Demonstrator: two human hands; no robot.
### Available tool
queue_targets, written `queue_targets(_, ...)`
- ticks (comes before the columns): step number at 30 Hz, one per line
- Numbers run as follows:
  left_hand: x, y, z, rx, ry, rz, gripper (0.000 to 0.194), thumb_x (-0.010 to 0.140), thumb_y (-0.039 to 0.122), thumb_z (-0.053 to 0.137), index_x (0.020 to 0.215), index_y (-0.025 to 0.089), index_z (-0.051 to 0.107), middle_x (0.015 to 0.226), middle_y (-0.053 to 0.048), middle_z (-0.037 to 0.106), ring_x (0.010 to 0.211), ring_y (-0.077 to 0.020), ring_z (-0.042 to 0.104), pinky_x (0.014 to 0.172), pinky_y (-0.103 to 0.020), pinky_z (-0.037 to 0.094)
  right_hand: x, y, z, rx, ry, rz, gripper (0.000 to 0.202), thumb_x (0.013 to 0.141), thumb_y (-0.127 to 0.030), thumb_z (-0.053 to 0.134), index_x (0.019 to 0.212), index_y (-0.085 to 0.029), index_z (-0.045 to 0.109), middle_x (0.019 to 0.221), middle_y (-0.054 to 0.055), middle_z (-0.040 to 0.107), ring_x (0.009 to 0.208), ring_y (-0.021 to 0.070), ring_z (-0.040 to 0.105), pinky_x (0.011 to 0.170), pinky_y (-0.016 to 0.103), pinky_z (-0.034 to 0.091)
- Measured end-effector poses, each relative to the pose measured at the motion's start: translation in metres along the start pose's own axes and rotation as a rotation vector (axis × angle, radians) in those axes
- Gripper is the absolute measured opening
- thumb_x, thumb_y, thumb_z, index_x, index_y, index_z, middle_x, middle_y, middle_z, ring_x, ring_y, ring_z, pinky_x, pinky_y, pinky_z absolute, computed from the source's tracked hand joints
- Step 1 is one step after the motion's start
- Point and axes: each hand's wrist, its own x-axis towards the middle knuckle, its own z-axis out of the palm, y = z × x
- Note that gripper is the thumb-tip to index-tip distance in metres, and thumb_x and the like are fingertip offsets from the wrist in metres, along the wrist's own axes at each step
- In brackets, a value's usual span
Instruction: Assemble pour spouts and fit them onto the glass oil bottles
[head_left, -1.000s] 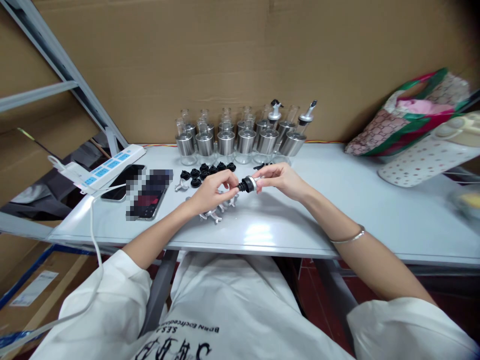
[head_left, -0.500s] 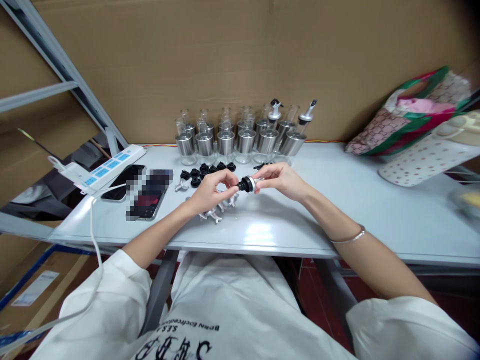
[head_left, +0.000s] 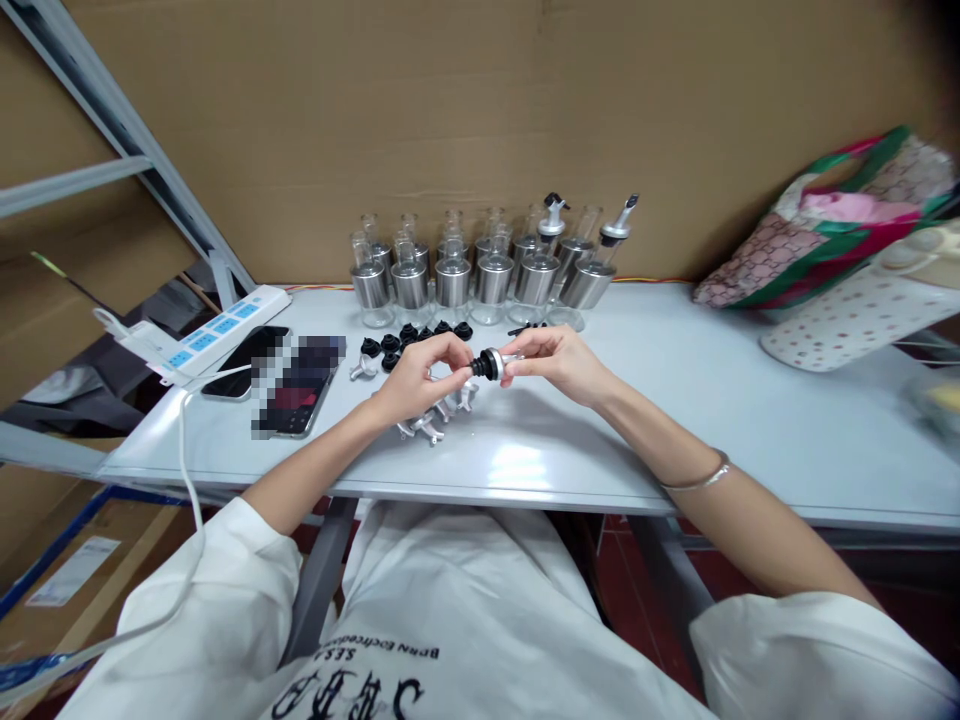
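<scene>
Silver spouts [head_left: 429, 430] lie loose near the table's [head_left: 600, 455] front edge, left of center, partly behind the left hand. Pourer [head_left: 491, 364] is held up over the table, past its front edge, roughly level. Left hand [head_left: 420, 382]: thumb and fingers closed on the black ribbed end. Right hand [head_left: 562, 365]: fingertips pinching the silver end. Two phones [head_left: 309, 390] toward left edge. Black stoppers [head_left: 390, 344] clustered just beyond left hand. Steel-banded glass bottles [head_left: 454, 285] in two rows along back edge; two toward right end have pourers fitted.
</scene>
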Motion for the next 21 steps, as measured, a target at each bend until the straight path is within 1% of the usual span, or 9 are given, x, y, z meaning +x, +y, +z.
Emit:
queue_targets(6, 0.0, -0.01, -0.003, 0.053, 0.01, -0.016, 0.018, 0.079, 0.03, 0.062, 0.07, 0.017, 0.054, 0.08, -0.004, 0.062, 0.076, -0.0149, 0.058, 0.074, -0.028, 0.046, 0.0, 0.0, 0.005, -0.006, 0.018, 0.008, 0.028, 0.057, -0.033, 0.086, 0.079, -0.018, 0.076, 0.06, 0.002, 0.072, 0.059, 0.0176, 0.069, 0.069, 0.036, 0.056)
queue_targets(9, 0.001, -0.011, -0.003, 0.059, 0.012, -0.016, 0.017, 0.079, 0.029, 0.062, 0.07, 0.017, 0.055, 0.08, -0.004, 0.062, 0.075, -0.0144, 0.058, 0.073, -0.028, 0.046, 0.0, 0.001, 0.004, -0.008, 0.016, 0.013, 0.028, 0.058, -0.033, 0.085, 0.08, -0.019, 0.076, 0.061, 0.002, 0.072, 0.059, 0.0177, 0.068, 0.069, 0.036, 0.055)
queue_targets(12, 0.001, -0.008, -0.001, 0.012, 0.011, 0.014, 0.017, 0.079, 0.029, 0.064, 0.073, 0.016, 0.055, 0.08, -0.004, 0.062, 0.076, -0.0139, 0.058, 0.074, -0.028, 0.047, 0.0, 0.0, 0.002, 0.003, -0.004, 0.007, 0.027, 0.061, -0.034, 0.084, 0.082, -0.019, 0.075, 0.059, 0.001, 0.07, 0.058, 0.0162, 0.066, 0.069, 0.035, 0.053)
queue_targets(14, 0.0, -0.006, 0.003, -0.055, 0.009, 0.024, 0.019, 0.078, 0.032, 0.067, 0.08, 0.017, 0.055, 0.086, -0.004, 0.061, 0.082, -0.0146, 0.059, 0.077, -0.028, 0.049, 0.0, -0.001, 0.002, 0.001, -0.024, -0.001, 0.027, 0.064, -0.037, 0.081, 0.082, -0.019, 0.074, 0.06, 0.0, 0.069, 0.056, 0.0142, 0.063, 0.069, 0.034, 0.051)
queue_targets(16, 0.0, -0.006, 0.006, -0.132, 0.002, 0.001, 0.026, 0.078, 0.037, 0.068, 0.09, 0.018, 0.055, 0.095, -0.005, 0.061, 0.091, -0.0157, 0.06, 0.08, -0.028, 0.05, 0.0, -0.001, 0.002, -0.034, -0.031, -0.006, 0.028, 0.067, -0.041, 0.079, 0.084, -0.019, 0.074, 0.057, -0.002, 0.065, 0.053, 0.0113, 0.057, 0.066, 0.031, 0.048)
queue_targets(18, 0.0, -0.007, 0.007, -0.189, -0.01, -0.048, 0.032, 0.079, 0.042, 0.067, 0.097, 0.019, 0.053, 0.102, -0.006, 0.061, 0.099, -0.0166, 0.06, 0.083, -0.028, 0.05, 0.0, -0.001, 0.003, -0.085, -0.01, -0.008, 0.033, 0.068, -0.045, 0.077, 0.087, -0.018, 0.074, 0.05, -0.006, 0.057, 0.048, 0.0083, 0.049, 0.058, 0.027, 0.043)
queue_targets(20, 0.0, -0.009, 0.006, -0.226, -0.023, -0.09, 0.036, 0.08, 0.046, 0.066, 0.102, 0.02, 0.052, 0.105, -0.007, 0.061, 0.101, -0.0171, 0.061, 0.083, -0.028, 0.05, 0.0, -0.001, 0.005, -0.12, 0.019, -0.01, 0.038, 0.068, -0.048, 0.076, 0.09, -0.017, 0.073, 0.045, -0.008, 0.048, 0.044, 0.0064, 0.042, 0.051, 0.024, 0.037)
queue_targets(21, 0.0, -0.01, 0.005, -0.24, -0.031, -0.105, 0.038, 0.08, 0.047, 0.065, 0.104, 0.02, 0.052, 0.105, -0.007, 0.062, 0.1, -0.0171, 0.061, 0.083, -0.028, 0.05, 0.0, 0.0, 0.006, -0.128, 0.022, -0.007, 0.04, 0.069, -0.049, 0.075, 0.093, -0.017, 0.072, 0.044, -0.009, 0.047, 0.043, 0.0061, 0.04, 0.049, 0.024, 0.035)
